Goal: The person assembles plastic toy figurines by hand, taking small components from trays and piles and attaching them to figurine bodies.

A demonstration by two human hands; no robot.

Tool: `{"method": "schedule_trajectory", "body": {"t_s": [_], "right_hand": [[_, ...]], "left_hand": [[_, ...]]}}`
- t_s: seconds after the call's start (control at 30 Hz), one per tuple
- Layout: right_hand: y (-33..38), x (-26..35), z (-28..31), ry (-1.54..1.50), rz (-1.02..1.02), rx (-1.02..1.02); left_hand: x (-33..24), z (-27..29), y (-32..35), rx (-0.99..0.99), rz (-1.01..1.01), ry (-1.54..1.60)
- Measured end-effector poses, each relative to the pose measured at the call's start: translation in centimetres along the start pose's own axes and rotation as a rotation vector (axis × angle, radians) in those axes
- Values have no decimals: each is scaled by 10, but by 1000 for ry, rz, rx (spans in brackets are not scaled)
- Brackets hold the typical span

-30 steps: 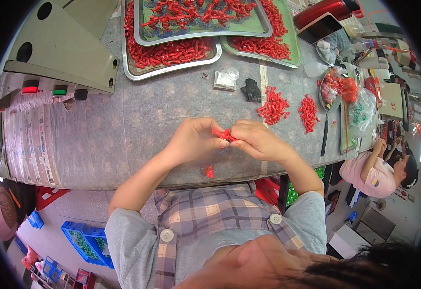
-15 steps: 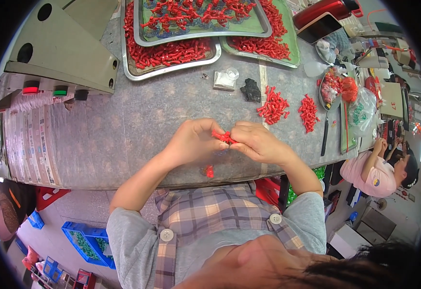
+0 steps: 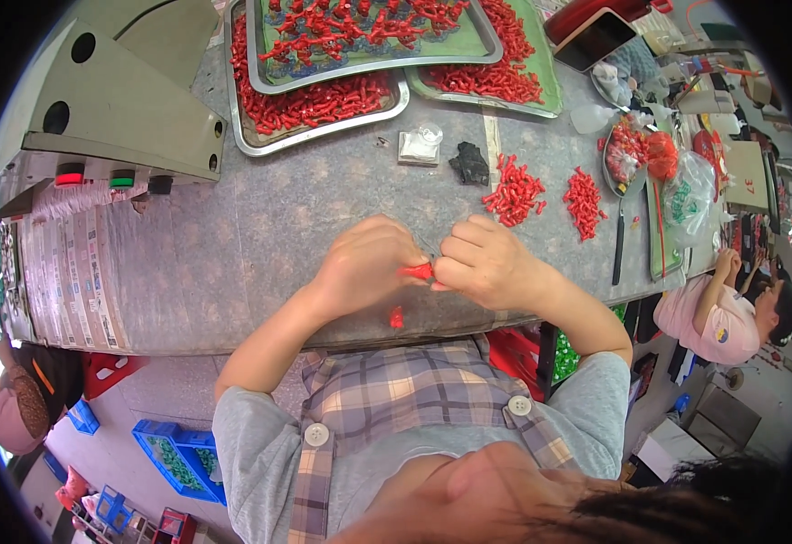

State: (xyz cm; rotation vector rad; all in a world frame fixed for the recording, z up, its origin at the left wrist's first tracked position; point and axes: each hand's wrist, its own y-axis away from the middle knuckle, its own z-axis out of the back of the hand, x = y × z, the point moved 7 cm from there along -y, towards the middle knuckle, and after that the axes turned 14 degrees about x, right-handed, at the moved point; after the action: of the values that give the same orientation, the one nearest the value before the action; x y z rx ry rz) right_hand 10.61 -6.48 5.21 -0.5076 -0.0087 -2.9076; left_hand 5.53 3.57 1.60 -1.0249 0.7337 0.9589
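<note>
My left hand is closed, its thumb and fingers pinching a small red plastic figure piece above the table. My right hand has its fingers curled and pressed together at the right end of that piece; whatever sits inside them is hidden. Below the left fingertips, near the table's front edge, lies another small red plastic piece. Beyond my right hand are two loose piles of red plastic parts, one larger and one smaller.
A metal tray of red figures on clear bluish bases overlaps trays of red parts at the back. A grey machine with buttons stands left. A black lump, small white box and black-handled tool lie about. A co-worker sits at right.
My left hand has turned so its back faces up more, hiding most of the red figure piece. The right fingers have curled in more tightly. The view has shifted slightly.
</note>
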Motion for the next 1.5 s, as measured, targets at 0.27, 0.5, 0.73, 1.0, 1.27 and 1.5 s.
{"method": "schedule_trajectory", "body": {"t_s": [0.27,0.5,0.73,1.0,1.27,1.5], "right_hand": [[10,9,4,205,10,-92],[14,8,3,135,-50,-146],[19,-9,-11,-268,-161,-273],[28,-31,-17,-714,-353,-305],[16,-33,-10,-684,-272,-417],[20,-39,-24,-881,-315,-445]], "left_hand": [[-19,-1,0,-47,-172,-306],[-18,-2,-1,-40,-138,-246],[1,-10,-3,-37,345,175],[0,-6,-3,22,528,128],[-4,-4,-7,57,458,-43],[-1,-2,-7,49,465,15]]}}
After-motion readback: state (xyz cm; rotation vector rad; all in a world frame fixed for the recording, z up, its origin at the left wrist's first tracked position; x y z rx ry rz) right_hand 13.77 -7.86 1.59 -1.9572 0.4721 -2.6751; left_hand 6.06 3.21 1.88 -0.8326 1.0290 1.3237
